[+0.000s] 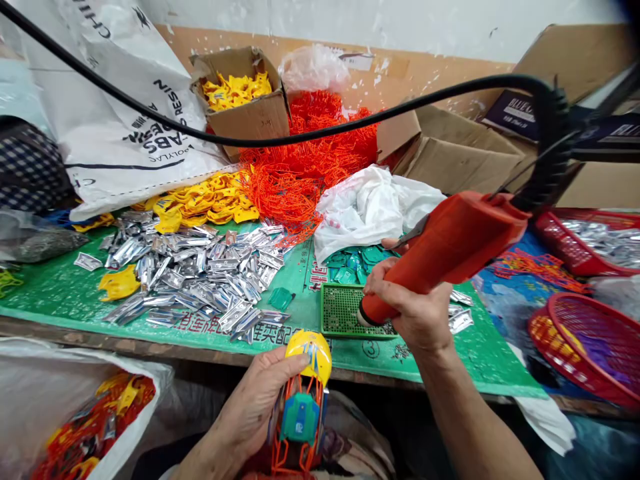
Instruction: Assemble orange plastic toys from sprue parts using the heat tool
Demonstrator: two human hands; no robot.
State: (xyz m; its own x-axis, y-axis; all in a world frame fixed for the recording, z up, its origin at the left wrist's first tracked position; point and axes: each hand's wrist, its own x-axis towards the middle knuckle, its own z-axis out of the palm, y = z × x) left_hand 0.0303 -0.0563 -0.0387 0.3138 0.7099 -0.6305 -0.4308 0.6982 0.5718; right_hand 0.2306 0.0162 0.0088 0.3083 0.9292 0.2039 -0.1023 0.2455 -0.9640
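My left hand grips a plastic toy-like assembly near the table's front edge. The assembly has a rounded yellow end, an orange frame and a teal block in the middle. My right hand is wrapped round a red electric screwdriver, tilted with its nose down. That nose is over a small green perforated tray full of tiny screws; whether the bit touches them is hidden. Behind the tray are teal plastic parts, partly covered by a white plastic bag.
Silver metal plates are heaped on the green table cover, with yellow parts and orange frames behind. A black cable arches across. Red baskets stand right; an open bag of assemblies sits lower left.
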